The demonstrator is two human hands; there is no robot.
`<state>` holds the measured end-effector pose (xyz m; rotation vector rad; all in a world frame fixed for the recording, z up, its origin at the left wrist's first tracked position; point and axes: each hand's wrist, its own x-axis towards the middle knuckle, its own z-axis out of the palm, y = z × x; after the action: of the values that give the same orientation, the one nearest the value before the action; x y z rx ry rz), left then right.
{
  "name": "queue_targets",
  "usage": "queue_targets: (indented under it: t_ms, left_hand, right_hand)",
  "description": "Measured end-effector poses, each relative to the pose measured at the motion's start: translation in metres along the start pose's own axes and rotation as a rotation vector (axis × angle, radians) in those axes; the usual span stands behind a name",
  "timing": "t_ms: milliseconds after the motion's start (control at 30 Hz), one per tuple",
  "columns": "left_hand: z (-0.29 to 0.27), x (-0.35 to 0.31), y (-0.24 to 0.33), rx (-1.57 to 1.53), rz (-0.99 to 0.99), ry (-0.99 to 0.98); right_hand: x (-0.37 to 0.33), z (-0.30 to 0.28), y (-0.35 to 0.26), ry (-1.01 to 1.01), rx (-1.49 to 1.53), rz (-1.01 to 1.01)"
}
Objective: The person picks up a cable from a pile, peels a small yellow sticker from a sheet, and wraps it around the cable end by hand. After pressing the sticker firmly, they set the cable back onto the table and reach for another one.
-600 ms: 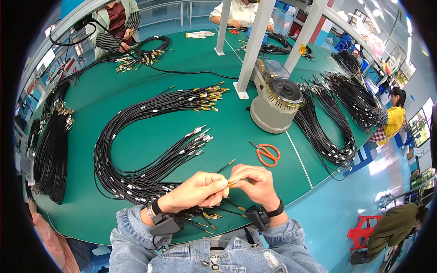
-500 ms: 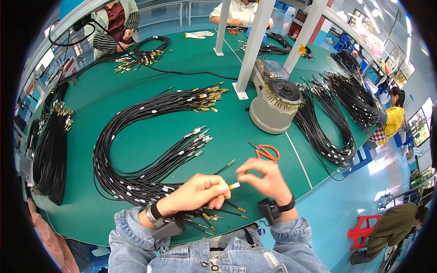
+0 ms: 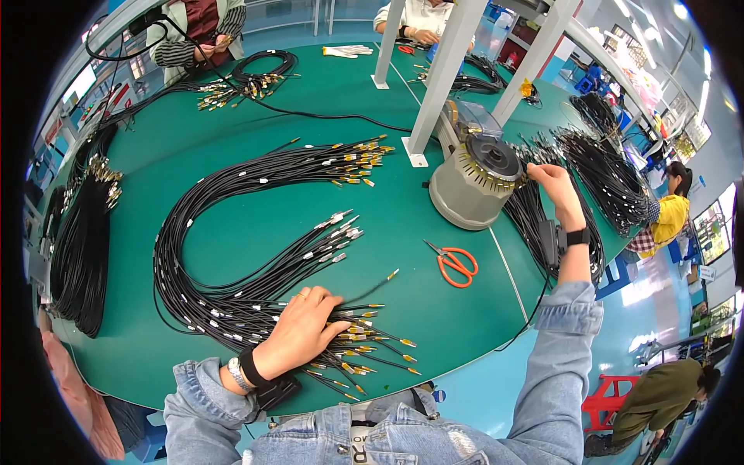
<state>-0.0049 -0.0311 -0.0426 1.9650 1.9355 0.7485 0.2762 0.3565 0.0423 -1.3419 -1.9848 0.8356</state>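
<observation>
My left hand (image 3: 304, 325) lies palm down on a bunch of thin black cables with gold-tipped ends (image 3: 364, 341) near the front edge of the green table (image 3: 418, 310). Its fingers are spread over the cable ends, and I cannot tell whether they pinch one. My right hand (image 3: 559, 190) is stretched far out to the right, fingertips at the rim of a round grey tape-dispenser machine (image 3: 473, 182). Whether it holds a piece of tape is too small to see. A large U-shaped loop of black cables (image 3: 232, 232) runs from my left hand up across the table.
Orange-handled scissors (image 3: 455, 263) lie between my hands. White posts (image 3: 434, 85) stand behind the machine. More black cable bundles lie at the left edge (image 3: 77, 248) and far right (image 3: 612, 178). Other people work at the far side (image 3: 201, 27) and on the right (image 3: 670, 205).
Both hands were together near the front edge, working one cable end. Now they have parted: the right hand has reached out to the grey machine, the left has dropped onto the cable bunch.
</observation>
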Motion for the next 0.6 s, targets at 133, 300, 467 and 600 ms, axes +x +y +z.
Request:
queue_targets:
  t_ms: [133,300,467,600]
  left_hand:
    - [-0.001,-0.008,-0.005,-0.078,0.014,-0.143]
    - [-0.008,-0.008,-0.003,-0.037,0.026,-0.161]
    - [-0.019,0.003,-0.016,0.127,0.019,0.055]
    - [-0.022,0.010,-0.038,0.274,-0.003,0.181]
  right_hand:
    - [0.003,-0.002,-0.021,-0.177,-0.030,0.141]
    - [0.010,-0.003,-0.016,-0.222,-0.043,0.141]
    - [0.008,-0.011,-0.019,-0.210,0.139,0.117]
    - [-0.021,0.000,-0.041,-0.134,0.496,0.051]
